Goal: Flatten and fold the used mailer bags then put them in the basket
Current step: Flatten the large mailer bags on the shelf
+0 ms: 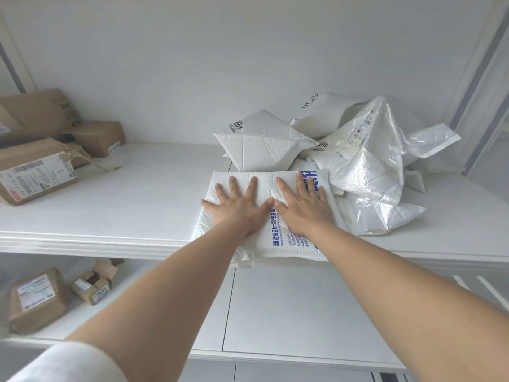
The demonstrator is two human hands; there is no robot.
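A white padded mailer bag (278,242) with blue print lies flat at the front edge of the upper white shelf (110,205), its near end hanging slightly over the edge. My left hand (238,204) and my right hand (301,204) rest palm-down on it side by side, fingers spread, thumbs touching. Behind it stands a puffed white mailer (261,142) with black digits. To the right lies a heap of crumpled glossy white mailers (369,161). No basket is in view.
Brown cardboard parcels (35,172) with labels sit at the left of the upper shelf. On the lower shelf (289,307), smaller brown parcels (35,299) lie at the left. A white wall is behind; a grey frame runs up the right side.
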